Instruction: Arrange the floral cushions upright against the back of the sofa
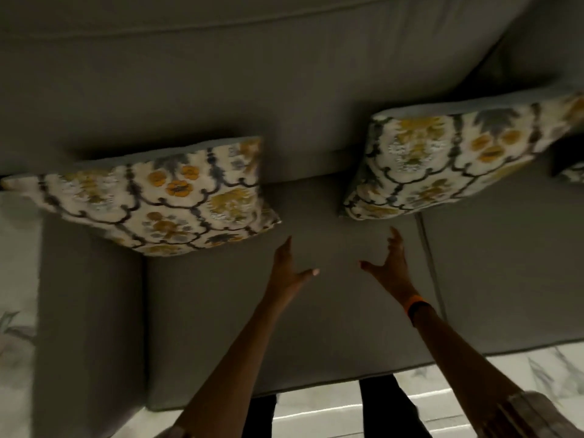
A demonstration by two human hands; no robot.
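Observation:
Two floral cushions lean against the grey sofa back (221,74). The left cushion (164,200) stands at the sofa's left end, over the armrest. The right cushion (442,162) stands further right, tilted. A corner of a third floral cushion (572,172) shows at the right edge. My left hand (289,267) and my right hand (390,267) hover above the seat between the two cushions, both open with fingers spread, touching neither cushion. An orange band is on my right wrist.
The grey seat cushion (316,327) lies below my hands, with a seam to the right. The left armrest (88,311) stands beside it. White marble floor (474,374) shows in front, with my dark trouser legs near the sofa's front edge.

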